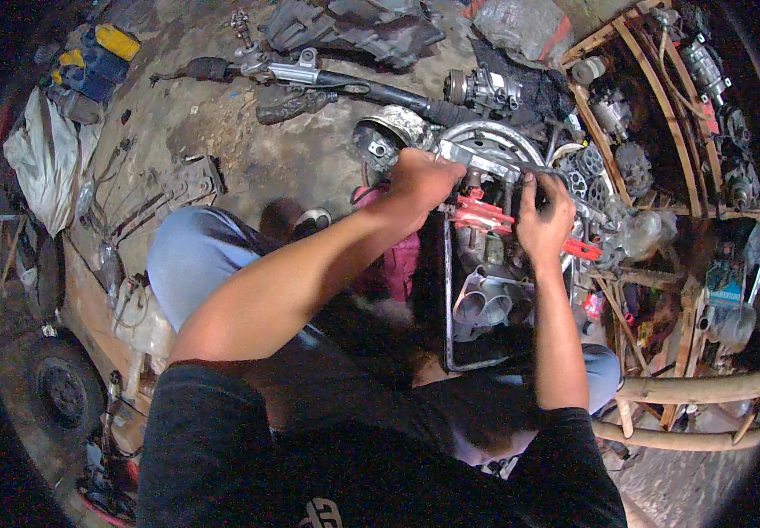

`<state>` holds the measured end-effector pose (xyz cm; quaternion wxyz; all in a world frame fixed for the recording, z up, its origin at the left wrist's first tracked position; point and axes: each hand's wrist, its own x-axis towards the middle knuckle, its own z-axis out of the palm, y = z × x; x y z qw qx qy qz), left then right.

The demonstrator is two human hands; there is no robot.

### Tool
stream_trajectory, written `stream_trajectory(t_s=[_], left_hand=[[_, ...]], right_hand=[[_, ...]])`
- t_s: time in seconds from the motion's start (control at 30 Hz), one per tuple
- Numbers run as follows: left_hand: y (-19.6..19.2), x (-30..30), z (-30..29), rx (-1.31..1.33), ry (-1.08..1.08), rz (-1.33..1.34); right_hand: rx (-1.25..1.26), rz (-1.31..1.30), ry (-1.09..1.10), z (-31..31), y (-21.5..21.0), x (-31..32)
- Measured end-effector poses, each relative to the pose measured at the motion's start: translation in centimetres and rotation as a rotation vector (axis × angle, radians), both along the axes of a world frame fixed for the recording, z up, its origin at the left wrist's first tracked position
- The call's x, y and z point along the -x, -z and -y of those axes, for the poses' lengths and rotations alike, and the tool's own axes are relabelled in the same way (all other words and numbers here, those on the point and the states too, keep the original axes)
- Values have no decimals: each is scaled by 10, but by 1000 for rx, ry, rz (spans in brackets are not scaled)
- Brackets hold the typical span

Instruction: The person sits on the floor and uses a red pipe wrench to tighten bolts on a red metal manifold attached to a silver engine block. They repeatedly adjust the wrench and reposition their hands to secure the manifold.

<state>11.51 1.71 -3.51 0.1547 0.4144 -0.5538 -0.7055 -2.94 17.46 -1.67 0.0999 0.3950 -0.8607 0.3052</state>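
Note:
My left hand (422,187) grips the left end of a flat silver metal bar (488,165), its thumb laid along the top. At the bar's darker right end, my right hand (545,216) has its fingers curled round it. Just below the bar is a red metal tool (481,214) with a threaded screw standing up from it. Another red arm (582,250) shows past my right wrist. Under these stands a metal frame (449,299), with a silver plate with round openings (485,299) inside it. The exact contact under my fingers is hidden.
Beyond my hands lie a steering rack (345,81), a compressor-like part (485,88) and a round silver housing (389,136). Wooden racks (653,97) with metal parts line the right. A wooden rail (705,387) is near my right knee. At left lies a tyre (65,387).

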Motion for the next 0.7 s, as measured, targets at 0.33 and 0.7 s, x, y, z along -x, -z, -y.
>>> stream_trajectory(t_s=[0.33, 0.7], left_hand=[[-16, -3, 2, 219, 59, 134], [-16, 10, 11, 508, 170, 241]], right_hand=[[-24, 29, -3, 3, -10, -6], [11, 44, -18, 3, -10, -6]])
